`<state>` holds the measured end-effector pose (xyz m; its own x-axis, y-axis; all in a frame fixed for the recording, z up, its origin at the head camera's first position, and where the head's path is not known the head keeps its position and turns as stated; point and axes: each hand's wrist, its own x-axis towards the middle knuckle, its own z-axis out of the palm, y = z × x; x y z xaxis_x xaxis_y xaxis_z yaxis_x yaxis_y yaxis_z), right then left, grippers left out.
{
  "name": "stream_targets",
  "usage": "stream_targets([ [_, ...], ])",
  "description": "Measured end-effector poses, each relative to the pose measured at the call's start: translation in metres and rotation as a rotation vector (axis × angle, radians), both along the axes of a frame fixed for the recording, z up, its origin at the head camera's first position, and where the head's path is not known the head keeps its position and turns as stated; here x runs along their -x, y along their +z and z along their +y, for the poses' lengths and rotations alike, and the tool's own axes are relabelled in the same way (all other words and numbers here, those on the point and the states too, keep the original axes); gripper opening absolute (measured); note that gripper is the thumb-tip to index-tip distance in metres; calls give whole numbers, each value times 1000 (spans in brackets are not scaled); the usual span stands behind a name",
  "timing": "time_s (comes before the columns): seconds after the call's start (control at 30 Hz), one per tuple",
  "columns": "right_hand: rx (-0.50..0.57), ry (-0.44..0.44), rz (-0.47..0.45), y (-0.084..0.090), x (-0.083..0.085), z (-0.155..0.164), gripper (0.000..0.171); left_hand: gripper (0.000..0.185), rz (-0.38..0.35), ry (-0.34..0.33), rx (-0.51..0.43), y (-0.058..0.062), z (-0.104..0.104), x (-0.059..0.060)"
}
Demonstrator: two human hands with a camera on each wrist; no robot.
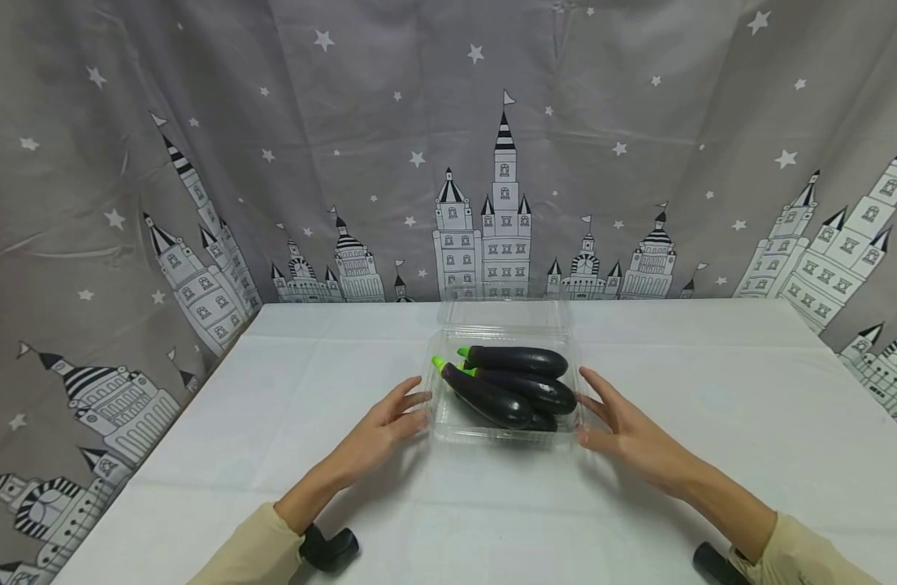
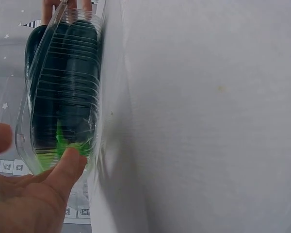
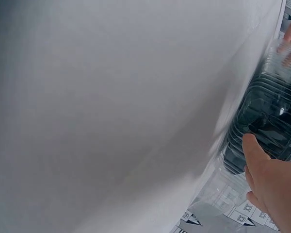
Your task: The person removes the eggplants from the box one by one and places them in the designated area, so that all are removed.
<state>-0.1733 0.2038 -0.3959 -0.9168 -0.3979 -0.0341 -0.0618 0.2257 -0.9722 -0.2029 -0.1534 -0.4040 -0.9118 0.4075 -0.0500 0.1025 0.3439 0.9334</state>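
Note:
A clear plastic clamshell container (image 1: 456, 418) stands on the white table with its lid (image 1: 503, 315) tipped up at the back. Inside lie several dark purple eggplants (image 1: 517, 359), their green stem ends pointing left. At the container's left side is my left hand (image 1: 386, 422), its fingers extended and reaching the wall. My right hand (image 1: 624, 435) is at the opposite side, fingers spread along that wall. The left wrist view shows fingertips against the ribbed plastic near the green stems (image 2: 63, 145). In the right wrist view, the right hand (image 3: 276, 187) touches the container's side.
The white tablecloth (image 1: 331, 349) spreads around the container. A grey curtain (image 1: 595, 106) printed with castles and stars hangs behind the table and on both sides. Black straps or devices (image 1: 330, 548) sit at both wrists, beside the beige sleeves (image 1: 254, 548).

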Motion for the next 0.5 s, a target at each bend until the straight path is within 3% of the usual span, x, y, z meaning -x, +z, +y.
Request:
stream_targets([
  [0.27, -89, -27, 37, 8, 2, 2, 84, 72, -17, 52, 2, 1, 4, 2],
  [0.5, -167, -96, 173, 19, 11, 3, 64, 85, 0, 94, 26, -1, 8, 7],
])
